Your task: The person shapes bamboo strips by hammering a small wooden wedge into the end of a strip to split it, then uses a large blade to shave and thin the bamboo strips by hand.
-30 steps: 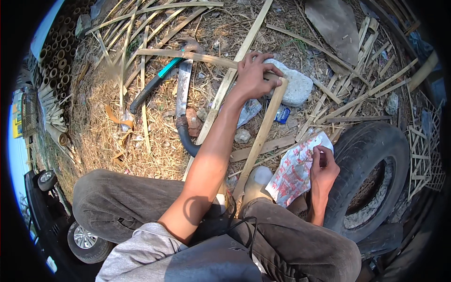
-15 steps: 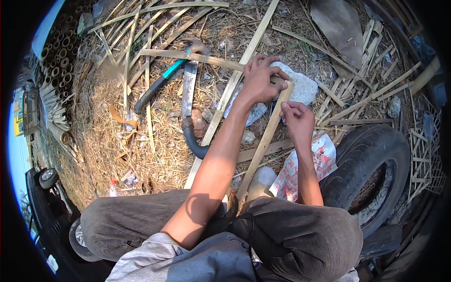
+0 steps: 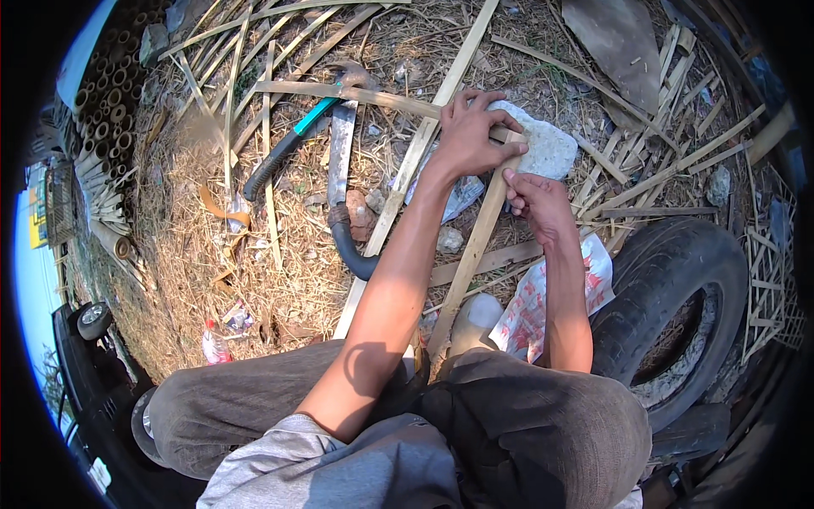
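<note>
My left hand (image 3: 473,142) grips the meeting ends of two bamboo strips over a pale flat stone (image 3: 549,148). One bamboo strip (image 3: 386,99) runs off to the left. The other bamboo strip (image 3: 476,246) slants down toward my foot. Just below that corner, my right hand (image 3: 543,206) is closed with thumb and finger pinched beside the slanting strip; whatever lies between the fingertips is too small to make out. Left of my arm rest a hammer (image 3: 297,134) with a teal and black handle and a long blade (image 3: 341,157) with a curved dark handle.
An old tyre (image 3: 623,297) stands at my right, beside a red-and-white printed sheet (image 3: 530,310). A long bamboo slat (image 3: 407,178) lies under my left forearm. More strips are scattered at the upper left and right. A plastic bottle (image 3: 215,346) sits near my left knee.
My right hand has moved slightly up, closer to the strips' corner and my left thumb. My left hand keeps its grip on the strips.
</note>
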`<action>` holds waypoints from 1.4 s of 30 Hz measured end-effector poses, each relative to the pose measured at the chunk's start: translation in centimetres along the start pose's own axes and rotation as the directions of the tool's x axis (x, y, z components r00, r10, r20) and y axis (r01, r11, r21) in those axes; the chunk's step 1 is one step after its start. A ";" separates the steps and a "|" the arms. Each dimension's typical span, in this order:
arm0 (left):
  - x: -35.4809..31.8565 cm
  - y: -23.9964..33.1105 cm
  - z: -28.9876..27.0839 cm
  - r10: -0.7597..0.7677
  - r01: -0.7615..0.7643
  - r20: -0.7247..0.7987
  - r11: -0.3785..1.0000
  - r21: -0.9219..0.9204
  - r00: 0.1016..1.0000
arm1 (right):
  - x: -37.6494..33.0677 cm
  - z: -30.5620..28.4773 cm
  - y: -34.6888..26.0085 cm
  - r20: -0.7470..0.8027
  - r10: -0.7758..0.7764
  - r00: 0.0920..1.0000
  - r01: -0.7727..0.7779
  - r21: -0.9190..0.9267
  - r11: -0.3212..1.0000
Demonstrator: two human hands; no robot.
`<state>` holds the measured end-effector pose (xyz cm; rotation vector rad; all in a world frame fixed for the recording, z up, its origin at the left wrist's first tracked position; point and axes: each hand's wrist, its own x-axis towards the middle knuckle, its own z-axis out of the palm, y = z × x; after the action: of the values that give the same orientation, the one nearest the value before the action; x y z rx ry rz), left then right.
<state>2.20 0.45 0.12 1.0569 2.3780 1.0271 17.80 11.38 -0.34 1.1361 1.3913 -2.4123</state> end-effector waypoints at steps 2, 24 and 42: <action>-0.2 -0.2 0.1 0.012 -0.011 -0.024 1.000 0.002 1.000 | 0.2 0.2 0.2 0.001 -0.008 1.000 0.008 0.029 1.000; 2.6 1.7 -0.9 -0.237 0.229 0.136 0.971 0.073 0.962 | -0.1 1.2 2.2 -0.109 -0.057 0.992 0.073 0.148 0.986; 2.0 0.7 -0.6 -0.123 0.113 0.139 0.991 0.078 0.983 | 0.8 -1.1 -3.2 -0.053 -0.458 0.887 0.433 -0.244 0.868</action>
<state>0.85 1.99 1.01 0.9659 2.3433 0.8043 16.39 14.22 0.98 0.9870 2.1088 -2.4049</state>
